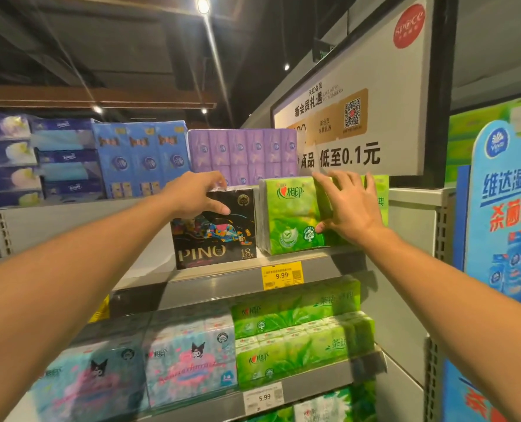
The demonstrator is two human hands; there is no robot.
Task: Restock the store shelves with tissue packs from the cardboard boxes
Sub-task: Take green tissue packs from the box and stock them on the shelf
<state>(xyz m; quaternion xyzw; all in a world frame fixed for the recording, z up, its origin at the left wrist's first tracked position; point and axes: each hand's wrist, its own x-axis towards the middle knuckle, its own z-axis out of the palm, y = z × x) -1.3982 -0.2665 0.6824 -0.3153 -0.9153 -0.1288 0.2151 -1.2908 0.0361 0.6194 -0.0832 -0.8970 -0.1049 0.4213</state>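
Our left hand (197, 194) grips the glossy black boxy "PINO" tissue pack (213, 231) up top, while our right hand (349, 205) presses flat, fingers spread, on the crinkly green plastic-wrapped tissue pack (292, 217).

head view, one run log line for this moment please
left hand: grips top of black PINO tissue pack | right hand: fingers flat on green tissue pack | both packs on grey top shelf
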